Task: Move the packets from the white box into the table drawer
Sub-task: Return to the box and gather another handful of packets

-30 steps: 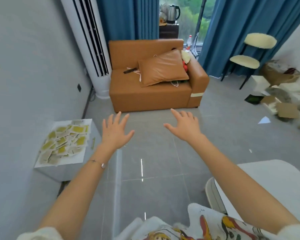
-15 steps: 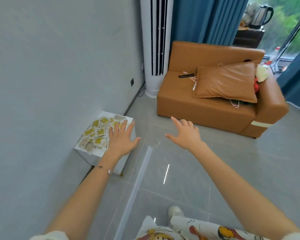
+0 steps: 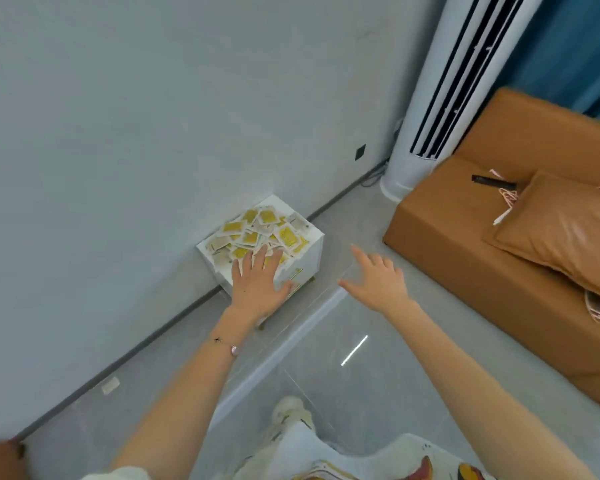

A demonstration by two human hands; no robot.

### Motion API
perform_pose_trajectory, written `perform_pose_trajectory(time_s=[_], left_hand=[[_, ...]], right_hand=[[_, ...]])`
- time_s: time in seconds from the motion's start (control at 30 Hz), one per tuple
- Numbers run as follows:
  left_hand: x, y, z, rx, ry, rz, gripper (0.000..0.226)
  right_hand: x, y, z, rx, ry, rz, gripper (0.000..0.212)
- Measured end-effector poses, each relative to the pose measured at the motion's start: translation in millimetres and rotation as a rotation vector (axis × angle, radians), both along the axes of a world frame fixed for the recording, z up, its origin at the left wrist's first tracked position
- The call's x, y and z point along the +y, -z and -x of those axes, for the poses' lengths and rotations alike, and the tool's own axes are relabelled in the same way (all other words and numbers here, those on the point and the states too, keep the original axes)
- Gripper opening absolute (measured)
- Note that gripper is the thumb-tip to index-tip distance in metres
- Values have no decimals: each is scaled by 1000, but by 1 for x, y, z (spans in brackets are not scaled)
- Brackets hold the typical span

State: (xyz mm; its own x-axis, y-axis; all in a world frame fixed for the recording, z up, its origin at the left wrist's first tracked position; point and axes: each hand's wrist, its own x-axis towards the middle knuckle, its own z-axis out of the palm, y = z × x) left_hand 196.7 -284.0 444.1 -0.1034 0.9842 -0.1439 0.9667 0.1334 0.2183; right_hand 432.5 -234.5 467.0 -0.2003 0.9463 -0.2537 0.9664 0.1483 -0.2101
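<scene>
A white box [image 3: 309, 252] stands on the floor against the grey wall, heaped with several yellow and white packets [image 3: 262, 230]. My left hand [image 3: 257, 285] is stretched out with straight, spread fingers in front of the box's near edge, its fingertips over the nearest packets. My right hand [image 3: 376, 280] hovers to the right of the box above the floor, fingers spread, holding nothing. No table drawer can be made out.
An orange sofa [image 3: 458, 244] with a cushion [image 3: 561, 230] fills the right side. A white tower air conditioner [image 3: 433, 98] stands by the wall behind it. A scrap of paper [image 3: 110, 385] lies on the floor along the skirting.
The view has swung left and downward toward the box. Both hands have moved nearer to it, and my left hand now reaches over its front edge.
</scene>
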Motion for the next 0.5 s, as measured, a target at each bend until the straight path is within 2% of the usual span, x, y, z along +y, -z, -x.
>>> perform_pose_trajectory(time_s=[0.27,0.37,0.5], left_hand=[[82,33,52,-26,-155,28,77],[122,44,84,-66,-183,17,74],[169,57,122,-76,-256,49,77]], right_hand=[[116,25,50,21,-125,14,82],[166,29,65,64,-90,14,82],[233,32,85,23,-82,72,82]])
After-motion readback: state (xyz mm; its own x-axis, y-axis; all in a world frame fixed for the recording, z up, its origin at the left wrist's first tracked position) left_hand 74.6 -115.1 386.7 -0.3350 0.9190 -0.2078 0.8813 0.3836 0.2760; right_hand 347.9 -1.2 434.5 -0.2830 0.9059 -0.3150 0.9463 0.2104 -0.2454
